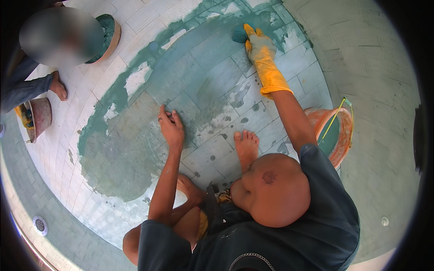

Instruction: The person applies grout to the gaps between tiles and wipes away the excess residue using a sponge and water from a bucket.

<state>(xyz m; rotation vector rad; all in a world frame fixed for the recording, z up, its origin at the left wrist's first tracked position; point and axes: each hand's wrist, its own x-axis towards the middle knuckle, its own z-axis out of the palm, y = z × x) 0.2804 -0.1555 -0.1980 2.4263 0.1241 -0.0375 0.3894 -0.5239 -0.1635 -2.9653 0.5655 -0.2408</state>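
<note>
Plainly, sponge (239, 34) just past twelve o'clock

We have the rounded teal sponge on the tiled floor (199, 160), grasped by our gloved right hand (261, 46), the nearer one, at ten o'clock from it; partly hidden, its long axis is hard to judge. Our bare left hand (172, 128), fingers loose and unladen, sits well apart towards half past seven.

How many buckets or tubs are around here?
3: an orange bucket with a yellow handle at the right, a round tub with green contents at upper left, and a reddish bucket at far left, near the other person's foot. The blurred patch might hide more.
</note>
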